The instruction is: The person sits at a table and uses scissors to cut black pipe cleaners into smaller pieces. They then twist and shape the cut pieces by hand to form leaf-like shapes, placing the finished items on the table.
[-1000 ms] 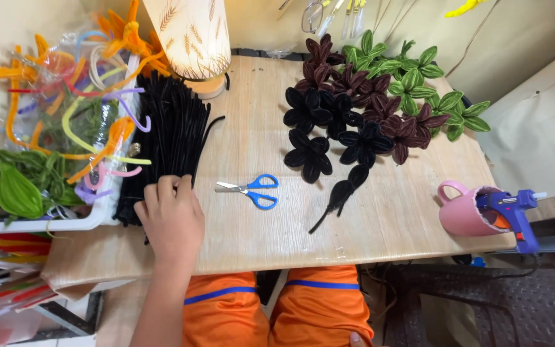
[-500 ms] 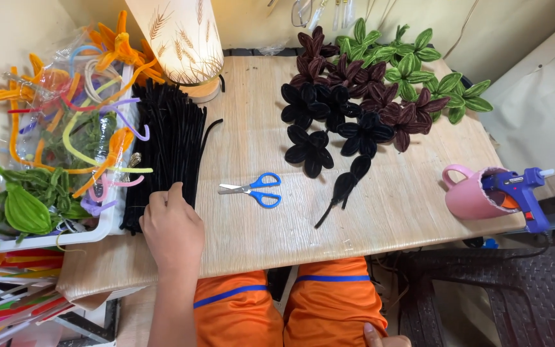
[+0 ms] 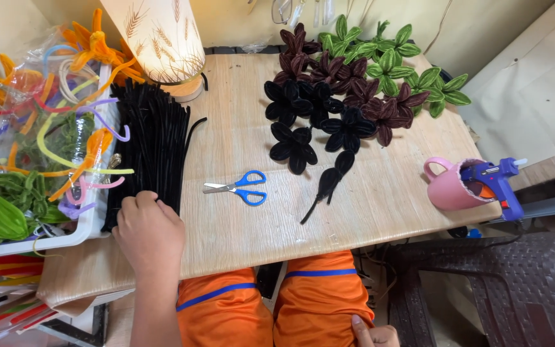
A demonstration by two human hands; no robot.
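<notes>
Wooden tabletop (image 3: 239, 238) before me: my left hand (image 3: 150, 232) curls its fingers onto the near end of the black pipe-cleaner bundle (image 3: 152, 144) along the left edge. Pinching just one stem works best. My right hand (image 3: 375, 334) rests loosely on my knee, grasping nothing.

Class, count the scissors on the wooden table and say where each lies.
1. The blue-handled scissors lie mid-table, between the black pipe cleaners and the black flowers. More may hide in the tray.

Black pipe cleaners (image 3: 151, 144) were seen at the table's (image 3: 226, 231) left edge, blue-handled scissors (image 3: 242, 187) mid-table, and a pink mug (image 3: 449, 185) at the right edge.
</notes>
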